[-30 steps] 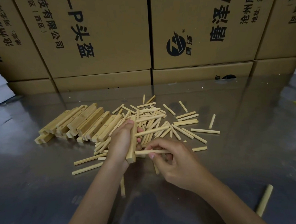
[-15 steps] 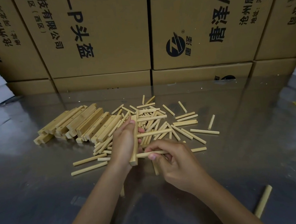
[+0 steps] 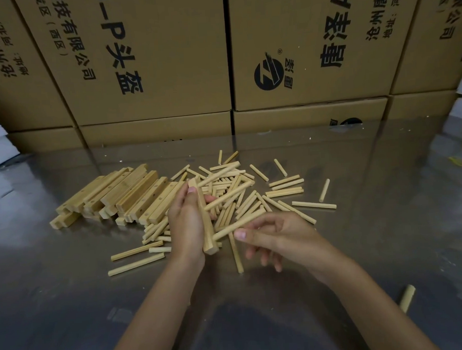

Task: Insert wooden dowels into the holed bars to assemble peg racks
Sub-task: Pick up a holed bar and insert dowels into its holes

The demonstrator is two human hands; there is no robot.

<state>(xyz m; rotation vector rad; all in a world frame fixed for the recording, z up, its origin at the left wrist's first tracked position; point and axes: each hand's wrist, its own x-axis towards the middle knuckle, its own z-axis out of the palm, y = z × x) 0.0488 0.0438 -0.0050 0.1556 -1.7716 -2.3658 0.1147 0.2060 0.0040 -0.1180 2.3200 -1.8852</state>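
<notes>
Left to right. At far left a stack of holed bars (image 3: pixel 113 197) lies on the steel table (image 3: pixel 70 303), the bars side by side with drilled holes visible on several faces.

The left hand (image 3: pixel 187 222) is wrapped around one bar (image 3: pixel 206 224), held nearly upright with its lower end toward the person. One dowel (image 3: pixel 225 198) already projects from the upper part of this bar. Compared with a second ago, the bar has been tipped more upright and lifted slightly off the heap.

A second dowel (image 3: pixel 239 224) is pinched between thumb and forefinger of the right hand (image 3: pixel 278 234), the other fingers hanging loosely curled below. Its near end is now against the lower part of the bar; half a second ago it lay almost level, now it slopes up to the right. Whether the tip has entered a hole cannot be made out. Judgement: second insertion in progress, rack not finished.

Loose dowels (image 3: pixel 287 190) are scattered behind and right of the hands; a lone dowel (image 3: pixel 407 300) lies near the right forearm.

Writing: the cardboard cartons (image 3: pixel 151 58) behind carry rotated black Chinese print. On the left carton "—P头盔" and "技有限公司(西区)" are read; on the right carton, "唐泽A", "沧州", "地址:河北" and a round black logo (image 3: pixel 268 75). Smaller print not legible.
</notes>
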